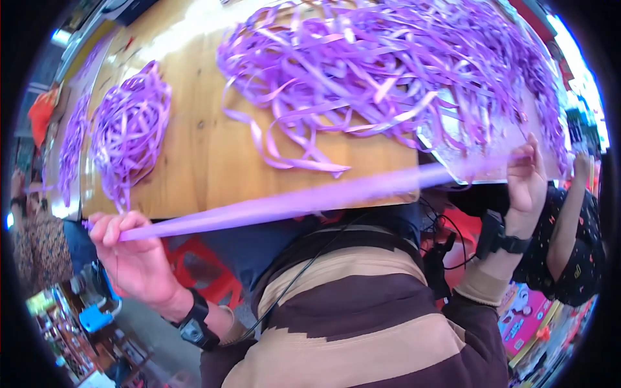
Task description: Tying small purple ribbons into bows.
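— Striped sweater (362, 291), lower centre, nearest the lens. And the grip?
— Left hand (134, 258), lower left, pinches a purple ribbon (310, 199); right hand (527, 178), far right, appears to pinch it too — contact blurred.
— Ribbon's position?
— Stretched mid-frame across the near edge of the tabletop (194, 129).
— Step?
— Judged: drawing it straight. Next move calls for even tension, clear of the loose pile (381, 77), upper right.

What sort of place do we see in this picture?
It is perhaps a small workshop or shop, though I cannot be certain. A large pile of purple ribbons spreads over a wooden table, a smaller bundle lies to the left, and another person is at the right.
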